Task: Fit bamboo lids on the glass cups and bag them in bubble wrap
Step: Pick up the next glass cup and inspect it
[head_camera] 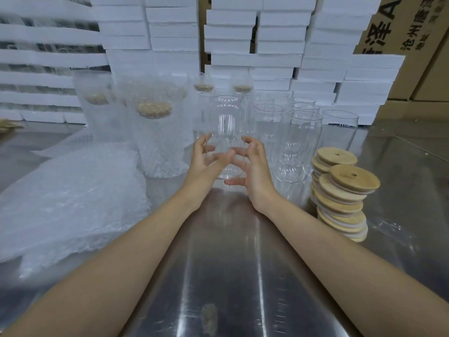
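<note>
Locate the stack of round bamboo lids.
Head view, right side: the stack of round bamboo lids sits on the shiny steel table, just right of the clear glass cups, in front of the white foam boxes.
</note>
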{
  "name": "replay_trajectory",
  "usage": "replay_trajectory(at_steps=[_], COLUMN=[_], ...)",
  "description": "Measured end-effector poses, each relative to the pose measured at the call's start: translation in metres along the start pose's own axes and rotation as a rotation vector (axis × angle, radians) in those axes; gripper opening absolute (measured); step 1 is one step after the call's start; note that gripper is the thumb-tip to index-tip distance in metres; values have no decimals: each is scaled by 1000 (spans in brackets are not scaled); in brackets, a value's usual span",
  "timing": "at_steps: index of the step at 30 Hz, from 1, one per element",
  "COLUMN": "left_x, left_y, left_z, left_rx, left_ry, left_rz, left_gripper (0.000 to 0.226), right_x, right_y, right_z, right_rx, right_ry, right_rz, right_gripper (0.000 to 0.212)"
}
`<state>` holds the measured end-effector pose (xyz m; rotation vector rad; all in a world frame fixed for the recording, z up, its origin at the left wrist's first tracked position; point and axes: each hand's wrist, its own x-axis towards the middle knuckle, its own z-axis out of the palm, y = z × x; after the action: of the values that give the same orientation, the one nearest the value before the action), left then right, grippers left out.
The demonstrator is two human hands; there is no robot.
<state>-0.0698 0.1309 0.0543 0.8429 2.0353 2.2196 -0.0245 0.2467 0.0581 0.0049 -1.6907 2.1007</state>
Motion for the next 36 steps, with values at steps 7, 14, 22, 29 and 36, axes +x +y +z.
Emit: replay_trajectory(at_steps=[7, 14, 22, 29, 36], left_x=[4, 7, -3, -1, 0], left_y=[-1, -3, -5, 0, -2], left_z=[-5, -6, 0, 0, 0], left_rx=[-203, -127, 105, 280, 304], left_ry=[-66, -76, -61, 90, 110], left_rz=[-81, -86, 99, 217, 204], left_gripper=[62, 59, 80, 81, 75], right_x=[1, -7, -9, -3, -3], right_y=[1, -5, -4, 9, 10], right_z=[1, 2, 0, -3, 1], right_rx=[35, -96, -378, -519, -526], right_ry=[4, -2, -150, -133, -114], right_rz=[98, -10, -266, -364, -344], right_gripper=[37, 41, 68, 77, 92])
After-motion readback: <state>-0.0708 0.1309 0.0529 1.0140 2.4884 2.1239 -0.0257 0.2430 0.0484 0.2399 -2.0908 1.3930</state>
